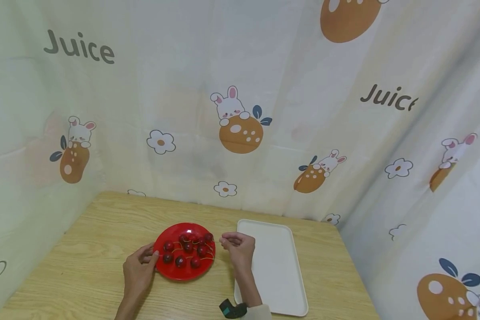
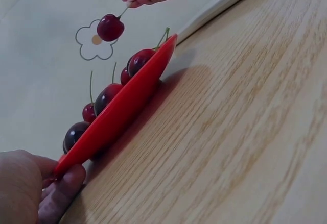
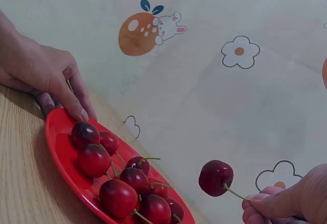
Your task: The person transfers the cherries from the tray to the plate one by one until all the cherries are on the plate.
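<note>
Several dark red cherries with green stems lie on a round red plate (image 1: 176, 272). My left hand (image 1: 138, 271) pinches the plate's left rim, thumb on top and fingers beneath, as the left wrist view shows. With thumb and fingertips, my right hand (image 1: 240, 251) holds one cherry (image 3: 216, 178) by its stem (image 3: 236, 192). That cherry hangs in the air beside the plate's right rim, above plate level in the left wrist view (image 2: 110, 27). The other cherries (image 3: 118, 199) sit close together on the plate.
A white rectangular tray (image 1: 278, 271) lies on the wooden table (image 1: 84, 266) to the right, partly hidden under my right forearm. A curtain (image 1: 184, 89) printed with rabbits, fruit and flowers hangs behind and along the sides. A dark band (image 1: 233, 308) sits at my right wrist.
</note>
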Available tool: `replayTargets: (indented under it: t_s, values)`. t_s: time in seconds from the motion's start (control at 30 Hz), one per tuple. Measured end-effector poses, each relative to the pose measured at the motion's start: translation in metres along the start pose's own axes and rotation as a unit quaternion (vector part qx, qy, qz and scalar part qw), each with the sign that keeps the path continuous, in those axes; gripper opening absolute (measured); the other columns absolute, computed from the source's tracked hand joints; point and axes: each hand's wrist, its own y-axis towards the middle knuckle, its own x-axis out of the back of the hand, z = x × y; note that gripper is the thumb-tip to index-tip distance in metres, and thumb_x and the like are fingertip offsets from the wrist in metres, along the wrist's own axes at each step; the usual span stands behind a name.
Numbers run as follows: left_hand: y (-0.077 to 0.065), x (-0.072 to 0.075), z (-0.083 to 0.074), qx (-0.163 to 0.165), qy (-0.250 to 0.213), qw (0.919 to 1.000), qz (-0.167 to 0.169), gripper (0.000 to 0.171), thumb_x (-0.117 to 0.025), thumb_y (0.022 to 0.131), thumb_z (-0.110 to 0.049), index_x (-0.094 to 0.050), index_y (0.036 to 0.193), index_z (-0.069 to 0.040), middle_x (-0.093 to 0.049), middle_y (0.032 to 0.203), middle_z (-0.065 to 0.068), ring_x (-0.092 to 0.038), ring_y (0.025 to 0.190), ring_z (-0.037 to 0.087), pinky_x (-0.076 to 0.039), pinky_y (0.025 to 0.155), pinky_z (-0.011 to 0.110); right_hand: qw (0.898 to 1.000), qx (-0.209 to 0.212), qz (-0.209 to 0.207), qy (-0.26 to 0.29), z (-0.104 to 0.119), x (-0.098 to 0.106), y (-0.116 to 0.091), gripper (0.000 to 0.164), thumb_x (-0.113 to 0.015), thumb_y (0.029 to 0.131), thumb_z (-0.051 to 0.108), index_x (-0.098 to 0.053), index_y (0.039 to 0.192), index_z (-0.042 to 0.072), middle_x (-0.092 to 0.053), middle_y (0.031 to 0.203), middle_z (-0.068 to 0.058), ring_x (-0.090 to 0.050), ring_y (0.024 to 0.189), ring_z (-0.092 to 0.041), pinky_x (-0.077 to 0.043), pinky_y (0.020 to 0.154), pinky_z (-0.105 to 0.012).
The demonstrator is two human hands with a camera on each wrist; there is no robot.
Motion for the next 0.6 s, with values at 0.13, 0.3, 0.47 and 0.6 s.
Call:
replayTargets:
  t_s: [0.13,0.3,0.47,0.6]
  values:
    - [0.0,-0.001,0.0,-0.002,0.002,1.0,-0.002,0.035,-0.07,0.105,-0.01,-0.072,0.138,0.0,-0.079,0.118,0.023,-0.069,0.081,-0.002,-0.058,0.065,0.019,1.0,0.006,0.005,0.004,-0.001,-0.003,0.003,0.008,-0.082,0.086,-0.011,-0.079,0.094,-0.013,-0.08,0.091,-0.031,-0.076,0.069,-0.015,-0.058,0.062,-0.02]
    - [0.001,0.0,-0.001,-0.01,0.006,0.9999,-0.008,0.034,-0.07,0.105,-0.01,-0.073,0.137,0.0,-0.079,0.117,0.023,-0.069,0.08,-0.003,-0.056,0.065,0.017,1.0,0.01,0.014,0.007,0.0,-0.009,0.006,0.007,-0.081,0.087,-0.013,-0.08,0.094,-0.014,-0.079,0.092,-0.034,-0.077,0.069,-0.018,-0.06,0.063,-0.021]
    - [0.001,0.0,-0.001,0.001,0.003,1.0,0.003,0.035,-0.069,0.106,-0.01,-0.071,0.139,0.001,-0.079,0.119,0.024,-0.07,0.082,0.0,-0.057,0.065,0.018,1.0,0.01,0.02,-0.001,0.0,-0.015,0.007,0.008,-0.08,0.086,-0.015,-0.08,0.094,-0.014,-0.079,0.092,-0.035,-0.079,0.073,-0.03,-0.062,0.063,-0.025]
    - [0.0,0.0,0.0,0.003,0.008,1.0,0.003,0.036,-0.069,0.106,-0.01,-0.071,0.14,0.0,-0.079,0.12,0.024,-0.071,0.082,0.001,-0.057,0.066,0.018,1.0,0.004,0.021,0.002,0.001,-0.022,0.008,0.008,-0.079,0.085,-0.017,-0.08,0.092,-0.014,-0.079,0.091,-0.034,-0.08,0.074,-0.029,-0.063,0.064,-0.026]
